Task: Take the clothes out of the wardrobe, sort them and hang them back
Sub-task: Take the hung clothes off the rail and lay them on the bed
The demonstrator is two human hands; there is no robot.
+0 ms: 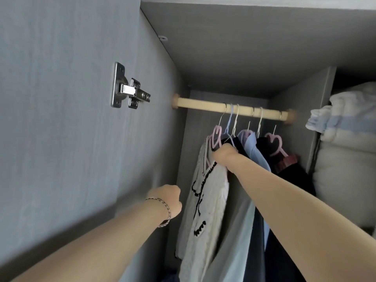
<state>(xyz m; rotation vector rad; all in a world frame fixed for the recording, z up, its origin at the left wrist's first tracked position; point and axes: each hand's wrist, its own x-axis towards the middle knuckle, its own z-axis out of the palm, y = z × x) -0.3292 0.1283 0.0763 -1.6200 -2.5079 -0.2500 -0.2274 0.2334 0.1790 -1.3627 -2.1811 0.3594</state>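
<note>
Wardrobe [244, 58] open, door [61, 98] swung out on the left, so access is clear from the near side. Clothes all on the rod [203, 105], bunched toward its right end; left stretch bare. From the left: white knit top [205, 200], light blue shirt [254, 147], dark garments [293, 180] far right. Nothing is out yet, so I judge this is the first pull.

Folded bedding [345, 139] sits in the right compartment behind the divider, not in the way. Tight packing is the obstacle: neighbouring hooks may snag.

My right hand [224, 154] is curled round the knit top's shoulder at its pink hanger [216, 136], gripping high so the hook can lift off. Left hand [168, 198] hovers near the left wall, fingers curled away from view; can't tell if it holds anything. Hinge [130, 92] is above it, well apart.
</note>
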